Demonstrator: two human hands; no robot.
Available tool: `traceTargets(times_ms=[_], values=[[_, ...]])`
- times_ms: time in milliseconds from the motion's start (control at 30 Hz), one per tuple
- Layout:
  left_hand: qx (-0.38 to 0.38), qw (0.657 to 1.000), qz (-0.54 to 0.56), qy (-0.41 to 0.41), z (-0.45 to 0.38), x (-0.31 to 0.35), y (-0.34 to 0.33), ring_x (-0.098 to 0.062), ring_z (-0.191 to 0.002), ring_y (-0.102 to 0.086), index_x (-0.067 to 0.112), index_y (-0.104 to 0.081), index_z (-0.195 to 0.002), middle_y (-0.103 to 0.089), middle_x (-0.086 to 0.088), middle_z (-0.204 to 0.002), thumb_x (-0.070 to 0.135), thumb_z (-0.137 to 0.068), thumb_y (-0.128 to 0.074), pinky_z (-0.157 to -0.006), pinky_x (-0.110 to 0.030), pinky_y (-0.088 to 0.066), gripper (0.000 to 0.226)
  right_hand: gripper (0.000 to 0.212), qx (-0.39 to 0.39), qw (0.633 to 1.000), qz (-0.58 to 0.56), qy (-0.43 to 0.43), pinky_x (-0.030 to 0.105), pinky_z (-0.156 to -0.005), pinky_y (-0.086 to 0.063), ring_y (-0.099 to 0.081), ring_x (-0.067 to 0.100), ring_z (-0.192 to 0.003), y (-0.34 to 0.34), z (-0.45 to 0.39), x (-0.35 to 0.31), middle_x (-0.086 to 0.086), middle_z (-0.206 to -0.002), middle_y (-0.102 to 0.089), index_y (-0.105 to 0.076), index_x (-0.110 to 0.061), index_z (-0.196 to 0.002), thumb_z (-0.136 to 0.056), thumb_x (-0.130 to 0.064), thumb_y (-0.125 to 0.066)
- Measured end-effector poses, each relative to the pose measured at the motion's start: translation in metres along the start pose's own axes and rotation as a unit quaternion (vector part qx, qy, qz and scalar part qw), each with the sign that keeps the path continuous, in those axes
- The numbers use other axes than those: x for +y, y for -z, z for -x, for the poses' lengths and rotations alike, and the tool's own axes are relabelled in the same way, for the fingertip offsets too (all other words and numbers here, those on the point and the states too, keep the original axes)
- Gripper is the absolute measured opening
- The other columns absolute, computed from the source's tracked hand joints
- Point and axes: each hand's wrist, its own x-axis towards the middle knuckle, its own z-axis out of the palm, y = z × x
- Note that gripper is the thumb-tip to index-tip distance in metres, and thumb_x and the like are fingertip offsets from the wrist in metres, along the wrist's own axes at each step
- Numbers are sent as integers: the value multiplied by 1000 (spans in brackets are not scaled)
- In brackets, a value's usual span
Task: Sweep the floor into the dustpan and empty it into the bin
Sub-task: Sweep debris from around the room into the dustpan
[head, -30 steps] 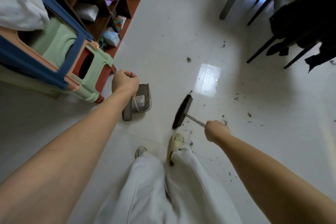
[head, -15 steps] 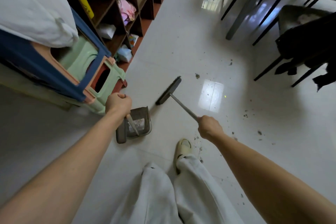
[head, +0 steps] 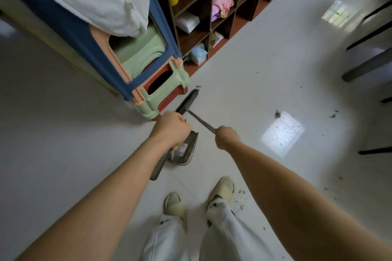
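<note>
Both forearms are bare, with no sleeves in view, and neither the left hand (head: 172, 128) nor the right hand (head: 226, 137) wears a glove. The legs are covered by loose white trousers (head: 229, 237) with small dark marks near the hems. On the feet are 2 pale cream slip-on shoes (head: 222, 189) with rounded toes and thick, smooth soles.
</note>
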Motion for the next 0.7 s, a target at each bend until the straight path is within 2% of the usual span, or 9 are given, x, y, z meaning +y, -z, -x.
traceTargets(times_ms=[67, 167, 300, 367, 433, 500, 533, 600, 700], values=[[4, 1000, -2, 3, -6, 16, -3, -24, -47, -45, 10, -62, -89, -57, -11, -79, 6, -86, -45, -46, -21, -36, 18, 39, 13, 999, 49, 15, 31, -72, -45, -61, 26, -99, 8, -10, 7, 9, -112, -61, -54, -10, -126, -92, -3, -39], [2, 1000, 22, 16, -21, 48, -11, -20, -42, -44, 3, -63, -101, -61, -8, -86, 8, -89, -48, -46, -23, -38, 20, 42, 19, 996, 86, 15, 29, -69, -43, -60, 25, -101, 28, -21, 30, 7, -112, -61, -52, -14, -130, -93, -3, -37], [21, 999, 32, 17, -31, 93, -31, -20, -55, -50, 0, -59, -105, -61, -13, -88, 9, -89, -49, -50, -26, -41, 21, 39, 15, 997, 64, -26, 29, -72, -43, -59, 26, -105, 49, -21, 68, 8, -115, -60, -51, -10, -130, -94, -5, -36], [21, 999, 25, 10, -31, 115, -47, -22, -54, -53, -3, -58, -103, -60, -17, -76, 7, -88, -46, -49, -26, -41, 22, 39, 8, 998, 34, -58, 30, -74, -45, -59, 26, -103, 57, -16, 89, 9, -113, -59, -50, -8, -130, -93, -4, -38], [14, 999, 33, 4, -31, 132, -64, -31, -60, -62, -5, -58, -100, -63, -19, -77, 6, -86, -45, -52, -31, -49, 22, 39, -12, 996, 8, -89, 29, -72, -46, -60, 24, -92, 63, -6, 113, 6, -98, -57, -49, -6, -130, -92, -4, -39], [14, 999, 37, 4, -33, 141, -78, -40, -78, -67, -8, -58, -103, -66, -26, -97, 6, -84, -46, -67, -40, -56, 26, 35, -32, 992, -2, -119, 27, -69, -47, -55, 19, -73, 70, 9, 136, 4, -78, -46, -49, -4, -127, -92, -4, -39], [16, 999, 38, 3, -33, 144, -84, -39, -72, -66, -9, -59, -104, -65, -27, -101, 5, -85, -46, -65, -41, -55, 27, 33, -35, 991, -4, -130, 27, -68, -46, -51, 17, -66, 76, 18, 148, 3, -74, -42, -50, -4, -124, -92, -4, -39], [23, 999, 39, 7, -33, 140, -88, -32, -54, -58, -12, -60, -103, -65, -23, -93, 2, -88, -45, -52, -34, -50, 25, 29, -32, 991, 1, -133, 27, -68, -46, -50, 17, -63, 87, 33, 161, 3, -72, -42, -52, -4, -118, -91, -3, -40], [43, 998, 39, 12, -35, 130, -85, -28, -49, -53, 3, -61, -82, -55, -12, -68, 5, -93, -48, -51, -32, -45, 18, 24, -9, 991, -8, -130, 27, -67, -47, -51, 17, -64, 102, 46, 172, 2, -71, -43, -54, -5, -112, -92, -4, -41]])
